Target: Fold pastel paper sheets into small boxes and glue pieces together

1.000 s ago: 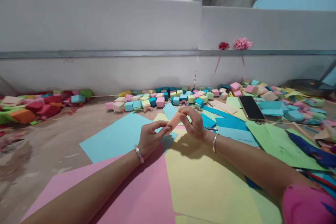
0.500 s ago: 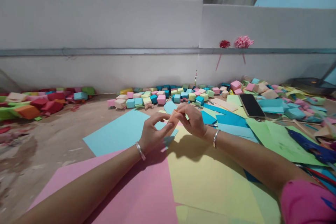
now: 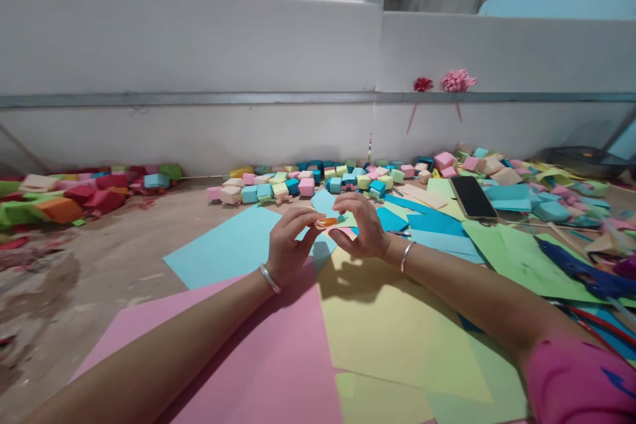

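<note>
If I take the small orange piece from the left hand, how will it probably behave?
The orange piece is probably light: the left hand pinches it at one end. It may crease easily, since it looks thin like paper.

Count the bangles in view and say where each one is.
2. One silvery bangle circles the wrist of the left hand; another silvery bangle circles the wrist of the right hand. Others could be hidden, but none shows.
</note>
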A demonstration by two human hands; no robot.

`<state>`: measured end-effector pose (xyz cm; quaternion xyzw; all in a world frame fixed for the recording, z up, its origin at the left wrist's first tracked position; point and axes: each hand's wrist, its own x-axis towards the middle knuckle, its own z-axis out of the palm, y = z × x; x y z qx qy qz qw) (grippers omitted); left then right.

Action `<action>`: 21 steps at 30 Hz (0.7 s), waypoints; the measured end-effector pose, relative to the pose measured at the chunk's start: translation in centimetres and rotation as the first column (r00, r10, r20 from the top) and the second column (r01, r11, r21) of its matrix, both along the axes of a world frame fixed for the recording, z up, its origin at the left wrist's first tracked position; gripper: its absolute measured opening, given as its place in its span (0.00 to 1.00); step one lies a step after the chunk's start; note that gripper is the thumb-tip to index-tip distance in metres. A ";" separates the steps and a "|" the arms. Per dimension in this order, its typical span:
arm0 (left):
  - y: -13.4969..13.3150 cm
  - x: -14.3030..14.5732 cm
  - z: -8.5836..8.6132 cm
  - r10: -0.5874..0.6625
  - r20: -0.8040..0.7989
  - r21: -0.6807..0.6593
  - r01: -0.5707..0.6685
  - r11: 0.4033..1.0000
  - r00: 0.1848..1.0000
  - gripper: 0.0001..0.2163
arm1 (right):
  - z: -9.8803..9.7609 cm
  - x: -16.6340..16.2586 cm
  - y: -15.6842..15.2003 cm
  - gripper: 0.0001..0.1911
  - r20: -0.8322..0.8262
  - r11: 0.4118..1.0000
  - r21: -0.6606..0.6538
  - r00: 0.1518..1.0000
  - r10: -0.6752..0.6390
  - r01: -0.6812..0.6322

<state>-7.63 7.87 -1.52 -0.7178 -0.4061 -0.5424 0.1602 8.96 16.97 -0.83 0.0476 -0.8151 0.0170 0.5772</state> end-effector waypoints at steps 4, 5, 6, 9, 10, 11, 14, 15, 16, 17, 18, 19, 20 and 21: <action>0.2 -0.2 -0.2 -0.002 -0.001 -0.007 0.002 1.000 1.000 0.06 | -0.5 0.0 0.1 0.11 0.058 1.000 -0.019 0.998 -0.014 0.015; 0.2 -0.2 -0.2 -0.002 -0.002 -0.008 0.002 1.000 1.000 0.06 | -0.5 0.0 0.1 0.09 0.071 1.000 -0.005 0.997 -0.009 0.010; 0.2 -0.2 -0.2 -0.001 -0.005 -0.007 0.001 1.000 1.000 0.05 | -0.4 0.0 0.2 0.07 0.079 1.000 0.009 0.997 -0.005 0.004; 0.1 -0.1 0.0 0.012 -0.013 0.001 -0.012 1.000 1.000 0.06 | -0.4 0.0 0.3 0.06 0.072 1.000 0.024 0.997 0.008 -0.010; -0.1 0.0 0.1 0.011 -0.015 0.000 -0.011 1.000 1.000 0.06 | -0.4 -0.1 0.3 0.06 0.065 1.000 0.022 0.998 0.010 -0.011; -0.2 0.1 0.1 0.003 -0.019 -0.005 -0.003 1.000 1.000 0.07 | -0.4 -0.1 0.4 0.05 0.060 1.000 0.020 0.998 0.010 -0.011; -0.6 0.5 0.4 -0.045 -0.024 -0.020 0.044 0.999 0.999 0.08 | -0.6 -0.2 0.5 0.04 0.058 1.000 0.014 0.998 0.005 -0.006; -0.7 0.6 0.4 -0.055 -0.025 -0.019 0.054 0.998 0.998 0.07 | -0.6 -0.2 0.4 0.04 0.059 1.000 0.012 0.998 0.006 -0.007; -0.7 0.6 0.5 -0.058 -0.025 -0.016 0.058 0.998 0.998 0.07 | -0.7 -0.3 0.4 0.04 0.059 1.000 0.006 0.998 0.012 -0.012; -0.7 0.6 0.5 -0.055 -0.023 -0.011 0.054 0.998 0.998 0.06 | -0.7 -0.3 0.4 0.04 0.055 1.000 -0.004 0.998 0.022 -0.022; -0.7 0.6 0.4 -0.047 -0.020 -0.007 0.047 0.999 0.999 0.06 | -0.8 -0.3 0.4 0.04 0.050 0.999 -0.019 0.998 0.037 -0.036; -0.7 0.6 0.4 -0.039 -0.016 -0.006 0.039 0.999 0.999 0.06 | -0.8 -0.3 0.3 0.03 0.047 0.998 -0.036 0.997 0.056 -0.054; -0.6 0.6 0.4 -0.031 -0.012 -0.005 0.031 1.000 0.999 0.06 | -0.8 -0.3 0.3 0.03 0.044 0.996 -0.054 0.996 0.073 -0.070; -0.5 0.5 0.3 -0.024 -0.007 -0.003 0.024 1.000 1.000 0.06 | -0.8 -0.4 0.3 0.03 0.046 0.994 -0.071 0.995 0.086 -0.083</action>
